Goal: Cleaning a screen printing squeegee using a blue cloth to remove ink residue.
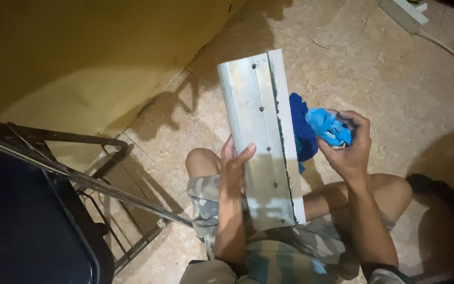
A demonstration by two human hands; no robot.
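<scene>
Aluminium channel piece [261, 142], silvery and long, stands tilted above the lap of a seated person in camouflage shorts [269, 257], with a row of small rivets along its middle and a dark edge strip on its right side. Left hand [233, 167] grips the channel's left edge, thumb lying across the front face, fingers hidden behind. Right hand [349, 147], just right of the channel, is closed around a bunched blue cloth [328, 126]; a darker fold of cloth hangs touching the channel's right edge. Left of the channel stands a black folding chair [53, 200]; beyond it, a white power strip [403, 13] lies on the tiled floor [342, 58].
</scene>
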